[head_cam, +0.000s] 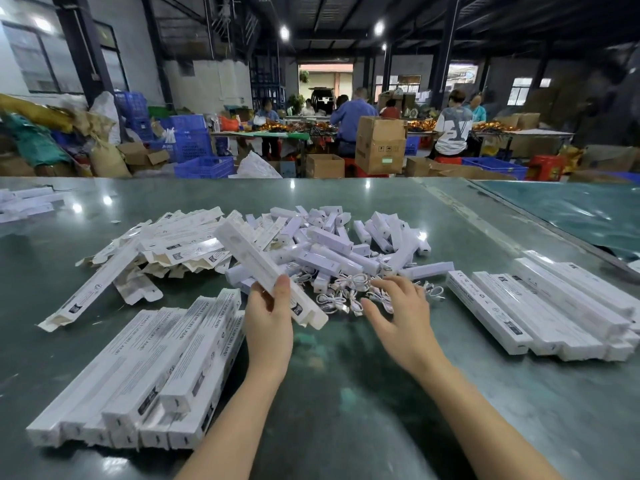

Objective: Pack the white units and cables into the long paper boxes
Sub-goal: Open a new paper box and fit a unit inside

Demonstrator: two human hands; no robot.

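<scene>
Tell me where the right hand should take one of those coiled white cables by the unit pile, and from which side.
Take a coiled cable at the bundled middle of its loop, coming straight down from above. The cables lie flat and tangled on the green table just ahead of the right hand, so a thumb-and-finger grip on the tied coil would likely lift one free without dragging its neighbours.

so body-wise it's just two bare forearms coming in from the bottom, no sleeves, no gloves, no watch/rings afaict. left hand & right hand both bare, nails short and plain, can't see anything above the elbows tbh
</scene>
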